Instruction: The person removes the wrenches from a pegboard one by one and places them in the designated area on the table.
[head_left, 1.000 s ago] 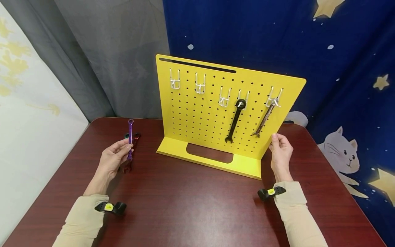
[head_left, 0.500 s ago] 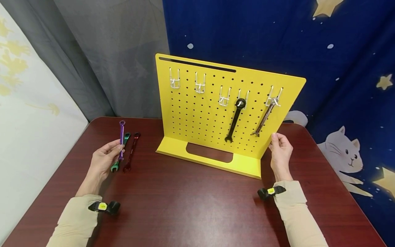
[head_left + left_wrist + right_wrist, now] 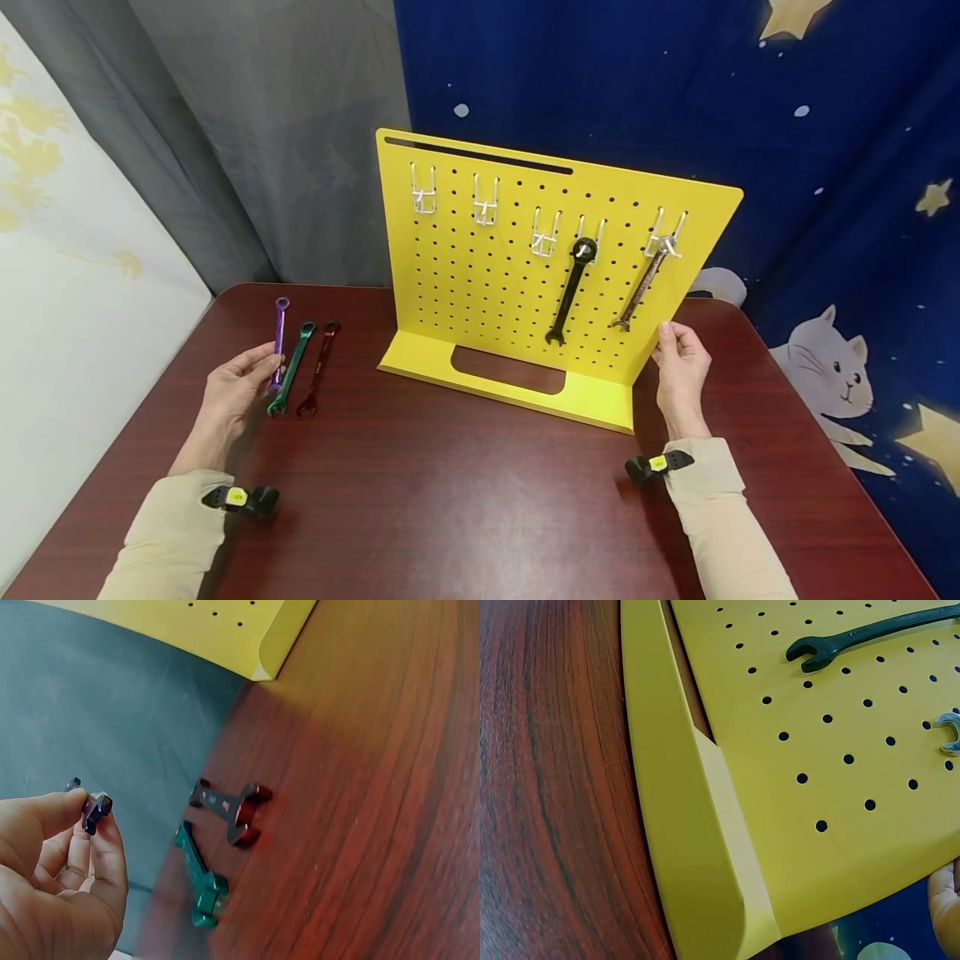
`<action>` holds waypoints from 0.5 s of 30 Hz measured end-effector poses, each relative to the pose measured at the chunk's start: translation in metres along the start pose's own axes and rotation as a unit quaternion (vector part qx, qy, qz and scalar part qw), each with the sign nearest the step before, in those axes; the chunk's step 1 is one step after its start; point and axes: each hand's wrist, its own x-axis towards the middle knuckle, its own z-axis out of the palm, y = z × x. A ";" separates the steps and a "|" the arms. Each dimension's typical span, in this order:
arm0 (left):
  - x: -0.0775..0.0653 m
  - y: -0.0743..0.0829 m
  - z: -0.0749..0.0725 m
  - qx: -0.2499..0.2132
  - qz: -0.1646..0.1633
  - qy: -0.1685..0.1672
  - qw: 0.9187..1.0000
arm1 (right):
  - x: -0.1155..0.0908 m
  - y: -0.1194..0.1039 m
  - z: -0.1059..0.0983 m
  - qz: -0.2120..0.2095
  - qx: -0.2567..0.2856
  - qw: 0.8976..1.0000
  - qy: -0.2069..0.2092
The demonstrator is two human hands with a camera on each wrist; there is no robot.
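Note:
My left hand (image 3: 231, 388) pinches a purple wrench (image 3: 280, 333) between thumb and fingers, ring end up, at the left of the table. Just right of it lie a green wrench (image 3: 294, 367) and a dark red wrench (image 3: 319, 367), side by side; the left wrist view shows their open ends close up. At the right, my right hand (image 3: 682, 375) grips the side edge of the yellow pegboard (image 3: 480, 283), thumb in front and fingers partly hidden behind. A black wrench (image 3: 572, 292) and a silver wrench (image 3: 643, 285) hang from white hooks on the board.
Three more white hooks hold nothing: one at the upper left (image 3: 423, 192), another beside it (image 3: 486, 202), a third near the middle (image 3: 543, 235). The board's flat base (image 3: 420, 358) rests on the dark wooden table (image 3: 450, 500). Curtains (image 3: 300, 125) hang behind.
My left hand has moved left with the purple wrench, from in front of the green and red wrenches to their left, uncovering both. My right hand stays at the board's edge.

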 end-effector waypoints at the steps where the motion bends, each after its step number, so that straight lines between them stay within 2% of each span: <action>1: 0.001 0.000 -0.002 -0.002 -0.002 0.000 1.000 | 0.000 0.000 0.000 0.000 0.002 1.000 0.000; 10: 0.006 -0.005 -0.012 0.029 -0.003 0.012 1.000 | 0.001 0.001 0.000 -0.004 0.000 1.000 0.002; 15: 0.008 -0.007 -0.016 0.085 -0.002 0.021 0.996 | 0.000 0.001 0.000 -0.001 0.001 1.000 0.001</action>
